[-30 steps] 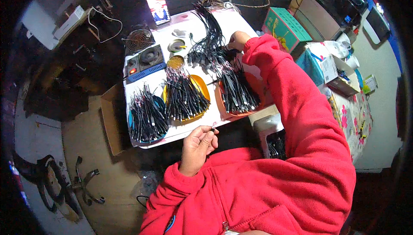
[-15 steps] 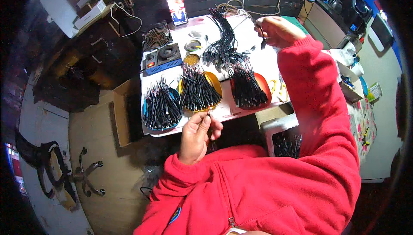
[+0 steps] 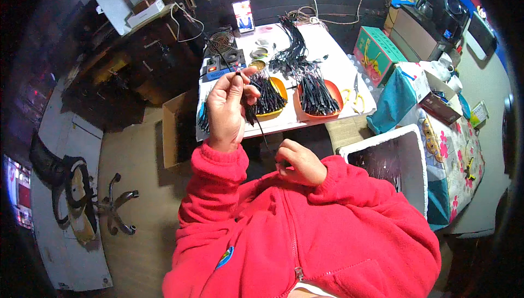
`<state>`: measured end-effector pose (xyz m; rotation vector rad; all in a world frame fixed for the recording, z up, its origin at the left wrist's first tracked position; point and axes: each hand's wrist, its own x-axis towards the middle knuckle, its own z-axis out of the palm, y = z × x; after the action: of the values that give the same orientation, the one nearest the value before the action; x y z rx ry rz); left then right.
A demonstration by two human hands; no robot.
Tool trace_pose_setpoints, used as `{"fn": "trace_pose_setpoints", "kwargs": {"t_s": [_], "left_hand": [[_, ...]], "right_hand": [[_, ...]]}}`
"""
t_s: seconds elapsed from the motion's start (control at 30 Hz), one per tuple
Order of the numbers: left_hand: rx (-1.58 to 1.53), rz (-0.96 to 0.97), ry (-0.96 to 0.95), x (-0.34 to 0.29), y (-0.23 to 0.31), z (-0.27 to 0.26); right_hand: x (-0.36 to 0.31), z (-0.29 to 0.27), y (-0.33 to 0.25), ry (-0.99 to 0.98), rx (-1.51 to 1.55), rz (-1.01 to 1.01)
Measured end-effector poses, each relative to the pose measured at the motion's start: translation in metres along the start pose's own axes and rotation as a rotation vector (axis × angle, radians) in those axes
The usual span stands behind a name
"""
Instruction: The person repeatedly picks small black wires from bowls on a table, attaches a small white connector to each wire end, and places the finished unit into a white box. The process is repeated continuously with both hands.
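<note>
Leftmost cable bundle (image 3: 203, 119) part-hidden by left hand (image 3: 226, 109), palm of right hand (image 3: 300, 162) hidden; contents (image 3: 382, 161) of white bin (image 3: 418, 161) — blurred

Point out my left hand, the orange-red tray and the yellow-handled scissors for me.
Left hand (image 3: 226, 111): head view, middle of the hand.
Orange-red tray (image 3: 334, 91): head view, bare right side.
Yellow-handled scissors (image 3: 356, 96): head view, yellow handle near the blades.

The desk (image 3: 335, 64) is brightly lit and partly washed out; deep shadow is seen beneath it, and far around it outlines are bowed and darkened.
</note>
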<state>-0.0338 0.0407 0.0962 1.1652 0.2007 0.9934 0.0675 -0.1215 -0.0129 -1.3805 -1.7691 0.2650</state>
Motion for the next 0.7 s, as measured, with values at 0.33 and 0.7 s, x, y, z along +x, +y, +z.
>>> {"fn": "trace_pose_setpoints", "kwargs": {"t_s": [0.33,0.7], "left_hand": [[0.219,-0.027,-0.203,-0.086,-0.01,0.006],[0.266,-0.205,-0.273,-0.104,-0.034,0.014]], "right_hand": [[0.018,-0.037,0.016,-0.002,0.677,0.32],[0.05,-0.074,-0.014,0.191,0.847,0.272]]}}
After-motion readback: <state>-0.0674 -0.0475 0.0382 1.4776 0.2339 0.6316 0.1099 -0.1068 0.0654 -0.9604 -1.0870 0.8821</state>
